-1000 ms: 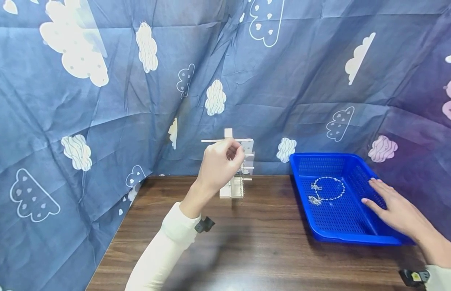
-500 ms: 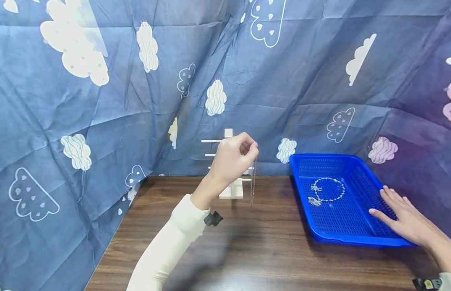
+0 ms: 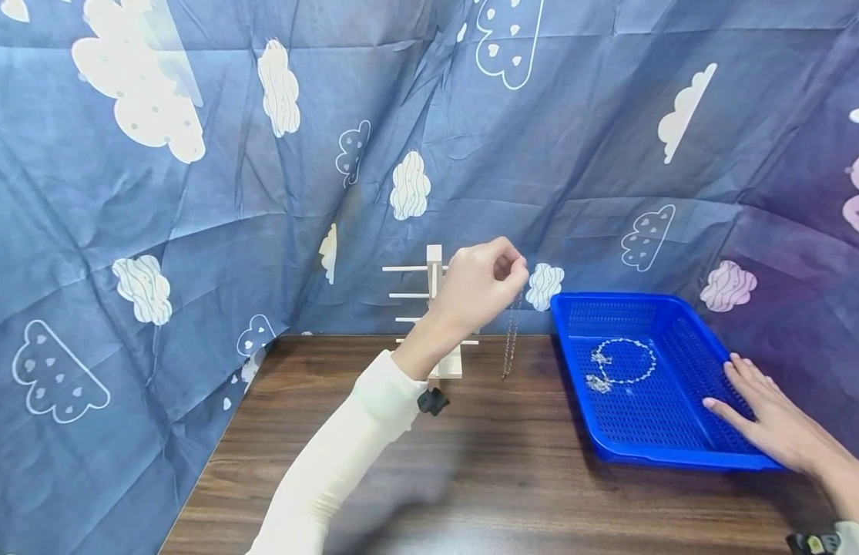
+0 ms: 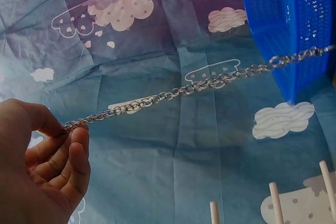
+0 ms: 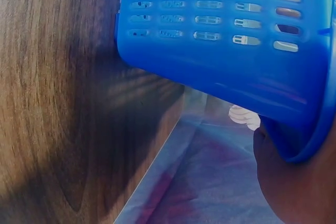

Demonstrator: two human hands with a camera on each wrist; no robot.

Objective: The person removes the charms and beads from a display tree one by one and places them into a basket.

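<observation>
A silver chain point(image 3: 511, 339) hangs from the thumb and fingertips of my left hand point(image 3: 481, 287), which pinches its upper end. In the left wrist view the chain point(image 4: 181, 92) runs as linked rings from the left hand point(image 4: 39, 156) toward the basket side. That hand is just right of a pale peg stand point(image 3: 434, 254) and partly covers it. My right hand point(image 3: 772, 420) rests on the right rim of a blue basket point(image 3: 679, 459), fingers straight. In the basket lie a beaded loop point(image 3: 655, 361) and a small silvery clump point(image 3: 598, 383).
The wooden table point(image 3: 512, 478) bears the stand and the basket. A blue cloth point(image 3: 540, 154) with cloud prints hangs behind and at the sides. Several thin pegs point(image 3: 404, 269) stick out from the stand, and the basket's left wall is right of the chain.
My left hand has moved right, from in front of the stand toward the basket, carrying the chain away from the pegs. The right hand has slid slightly outward along the basket's rim.
</observation>
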